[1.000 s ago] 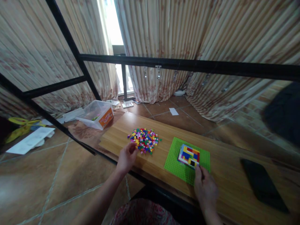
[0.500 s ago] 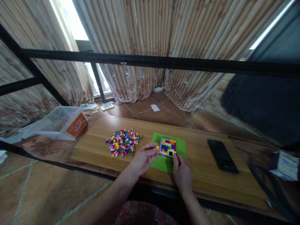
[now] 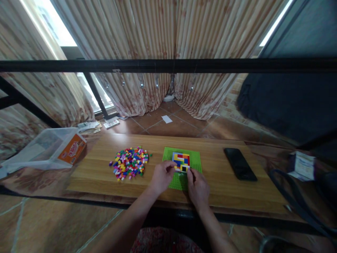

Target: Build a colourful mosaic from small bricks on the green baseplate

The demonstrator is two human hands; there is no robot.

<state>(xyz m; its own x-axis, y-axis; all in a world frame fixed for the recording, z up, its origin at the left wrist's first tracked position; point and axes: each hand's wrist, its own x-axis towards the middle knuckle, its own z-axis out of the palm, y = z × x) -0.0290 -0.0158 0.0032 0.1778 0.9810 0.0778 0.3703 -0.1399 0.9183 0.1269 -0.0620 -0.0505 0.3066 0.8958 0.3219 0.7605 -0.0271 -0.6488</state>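
Note:
A square build of toy bricks [image 3: 181,160], in red, blue, yellow and white with a black spot near its front edge, is over the green studded baseplate [image 3: 195,158]. My left hand [image 3: 162,177] is closed, thumb and forefinger pinched at the left edge of the build. Its fingertips hide whatever is between them. At the front right corner, my right hand [image 3: 199,188] grips the build between thumb and curled fingers. To the left lies a heap of small multicoloured bricks [image 3: 131,162], apart from both hands.
A black phone [image 3: 240,164] lies on the right part of the wooden tabletop [image 3: 216,193]. A clear plastic box [image 3: 50,147] with an orange label stands beyond its left end. A dark metal rail [image 3: 168,66] runs across behind, in front of the curtains [image 3: 147,31].
My left hand pinched a small yellow brick beside the build; now its fingertips touch the build's left edge and that brick is no longer distinct. My right hand keeps its grip. The view has shifted.

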